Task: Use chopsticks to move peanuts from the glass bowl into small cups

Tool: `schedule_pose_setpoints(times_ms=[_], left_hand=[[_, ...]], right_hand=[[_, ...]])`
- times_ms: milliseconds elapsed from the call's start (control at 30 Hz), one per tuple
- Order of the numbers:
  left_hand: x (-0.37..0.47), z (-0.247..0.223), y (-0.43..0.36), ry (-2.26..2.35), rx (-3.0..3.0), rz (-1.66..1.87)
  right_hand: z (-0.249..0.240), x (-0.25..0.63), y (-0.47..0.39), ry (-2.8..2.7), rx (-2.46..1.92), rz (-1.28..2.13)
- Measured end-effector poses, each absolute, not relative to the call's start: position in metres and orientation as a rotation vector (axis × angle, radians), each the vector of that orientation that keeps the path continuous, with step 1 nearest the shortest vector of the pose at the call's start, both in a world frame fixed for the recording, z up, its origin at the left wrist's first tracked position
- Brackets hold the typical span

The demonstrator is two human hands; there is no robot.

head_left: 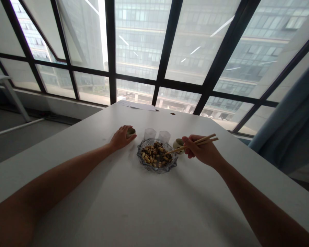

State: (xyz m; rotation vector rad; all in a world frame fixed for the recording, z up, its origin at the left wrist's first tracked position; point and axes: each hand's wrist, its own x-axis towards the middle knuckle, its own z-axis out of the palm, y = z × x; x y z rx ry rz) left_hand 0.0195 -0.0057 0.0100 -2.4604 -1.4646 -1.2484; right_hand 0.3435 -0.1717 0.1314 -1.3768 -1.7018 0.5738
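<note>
My left hand (pixel 122 138) is wrapped round a small cup (pixel 131 131) standing on the white table. In my right hand (pixel 199 150) is a pair of chopsticks (pixel 205 140), their tips down among the nuts at the right side of a clear glass bowl (pixel 158 168). Light, peanut-like nuts (pixel 151 158) and darker pieces (pixel 158 146) fill that scalloped bowl. Whether the tips pinch a piece is too small to tell. Behind the chopsticks stands a second small cup (pixel 178 145), partly hidden by my right fingers.
Two clear plastic cups (pixel 150 133) stand just behind the bowl. Paper sheets (pixel 136 105) lie at the far edge of the white table (pixel 123 206), near round dark holes (pixel 172 114). Dark-framed windows rise beyond, and a blue curtain (pixel 288 127) hangs at the right.
</note>
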Motion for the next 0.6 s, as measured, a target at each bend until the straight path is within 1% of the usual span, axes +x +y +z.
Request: schedule_pose_setpoints(times_ms=[233,467,600], left_hand=[[0.019,0.01,-0.006,-1.462,-2.471,-1.248],[0.019,0.01,-0.006,-1.467,-2.47,-1.251],[0.018,0.007,-0.003,-1.461,-2.487,-1.345]], right_hand=[[0.133,0.354,-0.17,-1.642,-1.287,0.458],[0.119,0.349,-0.169,-1.884,-1.259,0.445],[0.122,0.35,-0.169,-1.756,-1.213,0.499]])
